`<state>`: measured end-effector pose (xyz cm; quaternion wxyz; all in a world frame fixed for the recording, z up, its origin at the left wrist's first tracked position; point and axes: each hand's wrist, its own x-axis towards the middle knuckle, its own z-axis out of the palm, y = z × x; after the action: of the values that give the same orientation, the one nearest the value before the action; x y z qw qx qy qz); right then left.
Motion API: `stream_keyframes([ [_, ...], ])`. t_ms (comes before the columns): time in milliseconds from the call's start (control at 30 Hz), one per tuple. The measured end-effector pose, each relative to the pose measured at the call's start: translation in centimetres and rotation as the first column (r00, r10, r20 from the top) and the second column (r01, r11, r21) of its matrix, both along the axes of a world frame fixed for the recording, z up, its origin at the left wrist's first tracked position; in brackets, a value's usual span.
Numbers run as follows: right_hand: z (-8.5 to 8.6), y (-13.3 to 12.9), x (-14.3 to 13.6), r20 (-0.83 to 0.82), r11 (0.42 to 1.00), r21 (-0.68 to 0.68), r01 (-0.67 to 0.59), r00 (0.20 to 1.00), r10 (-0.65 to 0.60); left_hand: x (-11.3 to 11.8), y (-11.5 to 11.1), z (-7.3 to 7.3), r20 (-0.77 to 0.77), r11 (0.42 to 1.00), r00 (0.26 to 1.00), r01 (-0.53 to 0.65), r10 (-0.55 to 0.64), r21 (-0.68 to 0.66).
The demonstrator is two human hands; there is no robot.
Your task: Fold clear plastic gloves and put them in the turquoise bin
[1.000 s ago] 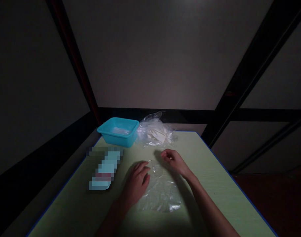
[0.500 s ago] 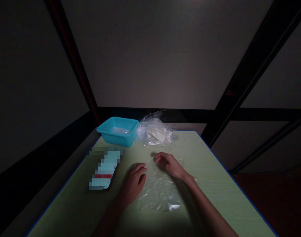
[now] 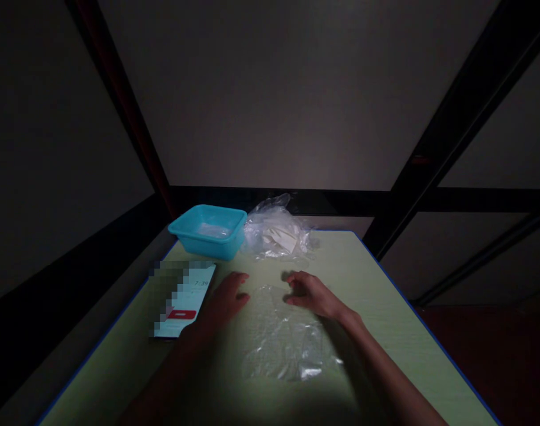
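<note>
A thin clear plastic bag [image 3: 283,343] lies flat and slightly wrinkled on the table, between my two forearms. My left hand [image 3: 228,297] is off the bag's left far corner, thumb and fingers apart, with nothing in it. Across from it, my right hand [image 3: 311,293] hovers by the bag's far right part, its fingers curved and parted from the thumb, holding nothing that I can see. Whether the right hand touches the film cannot be made out. Beyond the hands sits a crumpled clear plastic bag [image 3: 256,234] with pale, flat, folded pieces [image 3: 281,239] inside.
A turquoise plastic basin [image 3: 212,245] stands at the table's far left corner with clear film [image 3: 212,229] in it. Left of my left hand lies a lit phone [image 3: 192,299], partly pixelated. The pale green table [image 3: 398,355] has a blue edge; a wall rises behind it.
My left hand has moved forward and to the left, off the flat bag's edge. My right hand has shifted slightly right, and its thumb and fingers have spread. The view has tilted slightly.
</note>
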<state>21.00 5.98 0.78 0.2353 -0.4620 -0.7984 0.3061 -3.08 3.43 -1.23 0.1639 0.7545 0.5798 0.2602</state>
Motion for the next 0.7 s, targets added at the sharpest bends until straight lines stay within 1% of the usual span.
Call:
stream_keyframes([
  [100,0.0,0.5,-0.6,0.069,1.000,-0.030,-0.009,0.998,0.011,0.4,1.2,0.4,-0.041,0.996,0.998,0.036,-0.039,-0.077],
  [267,-0.2,1.0,-1.3,0.145,0.999,-0.046,-0.001,0.989,0.007,1.3,2.1,0.2,-0.095,0.983,0.992,0.067,-0.084,-0.173],
  [433,-0.1,0.9,-1.6,0.150,0.999,-0.035,0.009,0.989,-0.004,1.7,2.0,0.7,-0.040,0.982,0.997,0.053,-0.062,-0.182],
  [567,0.6,-0.8,-0.9,0.118,0.997,0.029,0.076,0.990,-0.079,1.5,1.6,0.9,0.048,0.976,0.998,0.038,-0.029,-0.215],
  [667,1.1,-3.3,0.5,0.107,0.988,0.108,0.106,0.987,-0.118,1.0,1.5,0.8,0.109,0.969,0.994,0.042,-0.015,-0.244],
  [700,1.2,-4.3,1.0,0.143,0.982,0.144,0.122,0.979,-0.143,0.9,1.5,0.8,0.127,0.967,0.992,0.044,-0.012,-0.250],
])
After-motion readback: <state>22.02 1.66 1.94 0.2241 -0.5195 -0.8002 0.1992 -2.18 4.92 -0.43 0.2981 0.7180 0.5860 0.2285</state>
